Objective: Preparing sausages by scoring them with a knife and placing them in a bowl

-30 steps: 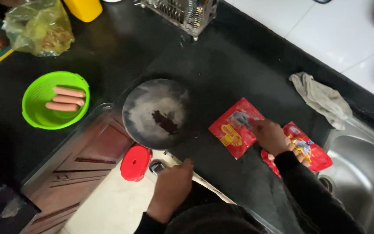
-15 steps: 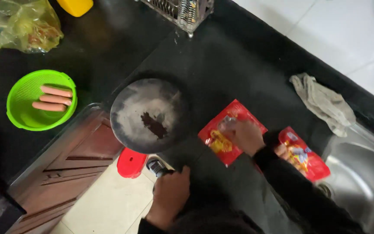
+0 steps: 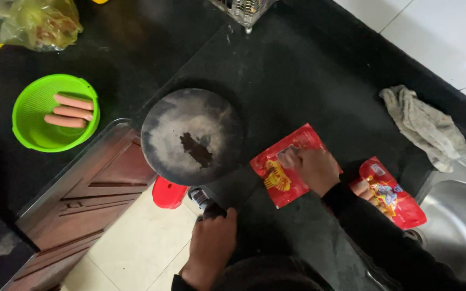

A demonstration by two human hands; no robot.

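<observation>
The right hand (image 3: 315, 170) lies flat, fingers pressed down on a red sausage packet (image 3: 282, 171) near the worktop's front edge. The left hand (image 3: 211, 245) is closed around a dark, small handle (image 3: 205, 202) beside the round pan (image 3: 192, 136). A second red packet (image 3: 392, 200), by the sink (image 3: 457, 226), is partly hidden behind the sleeve.

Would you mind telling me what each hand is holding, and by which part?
The left hand grips a dark tool by its handle end. The right hand rests on the red packet, fingers at its upper edge; whether it grips is unclear.
</observation>
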